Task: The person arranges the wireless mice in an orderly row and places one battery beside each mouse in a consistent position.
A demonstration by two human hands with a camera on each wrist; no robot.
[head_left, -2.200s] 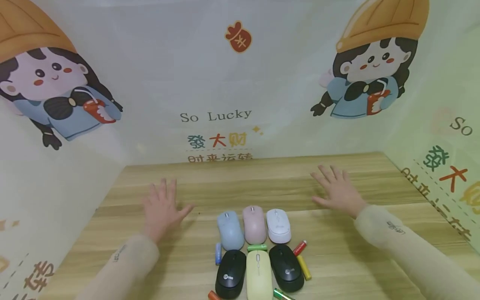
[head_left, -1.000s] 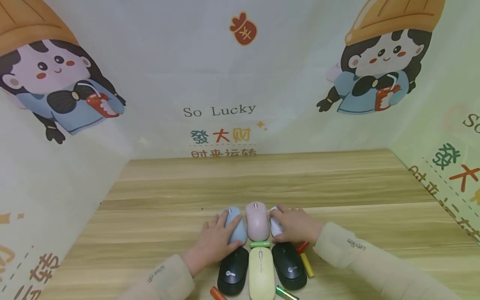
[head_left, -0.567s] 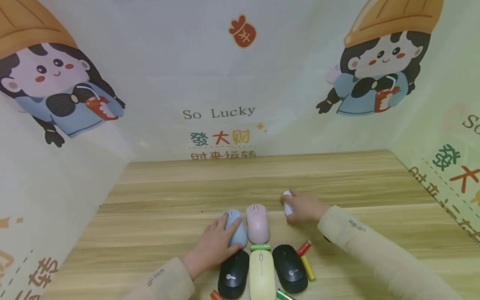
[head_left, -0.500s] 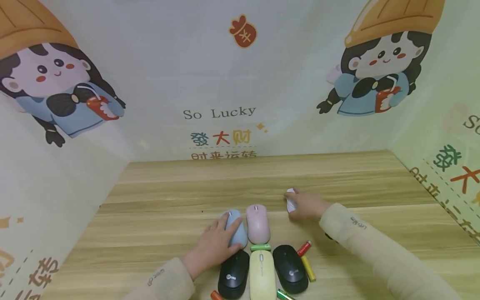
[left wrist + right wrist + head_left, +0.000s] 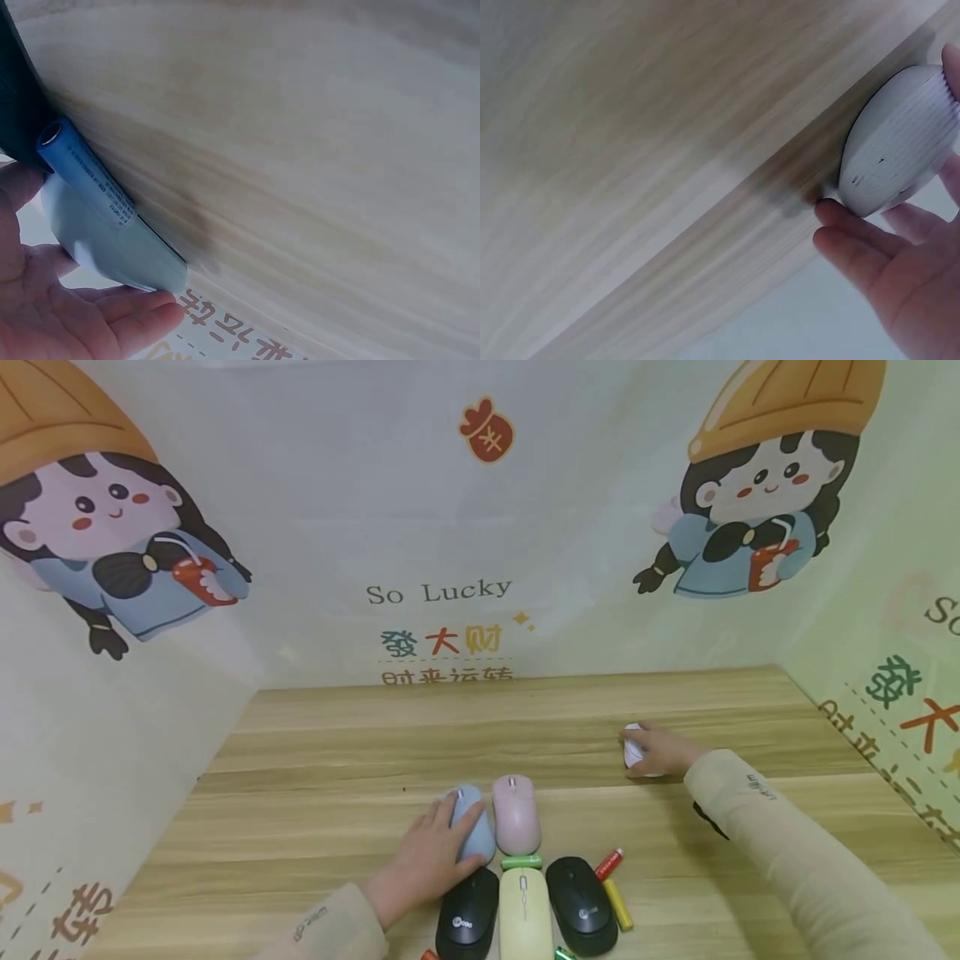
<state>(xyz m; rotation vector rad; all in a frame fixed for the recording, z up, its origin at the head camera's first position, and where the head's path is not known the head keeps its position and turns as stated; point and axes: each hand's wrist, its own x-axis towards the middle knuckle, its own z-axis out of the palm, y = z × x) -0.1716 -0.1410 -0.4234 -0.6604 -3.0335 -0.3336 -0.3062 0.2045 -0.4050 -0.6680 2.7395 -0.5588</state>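
Observation:
My right hand grips the white computer mouse toward the right back of the wooden table. The right wrist view shows the white mouse low over the wood, tilted, with fingers round its edges. My left hand holds the light blue mouse, thumb and fingers around it. In the left wrist view a blue battery lies against the side of the blue mouse. Beside it stands a pink mouse. Nearer are a black mouse, a yellow mouse and another black mouse.
A green battery lies between the pink and yellow mice. Red and yellow batteries lie right of the right black mouse. Orange and green ones show at the front edge. A printed cloth surrounds the table.
Both hands have come in from the sides onto the blue and white mice. My right hand has then carried the white mouse out of the row, right and back. The left hand stays on the blue mouse.

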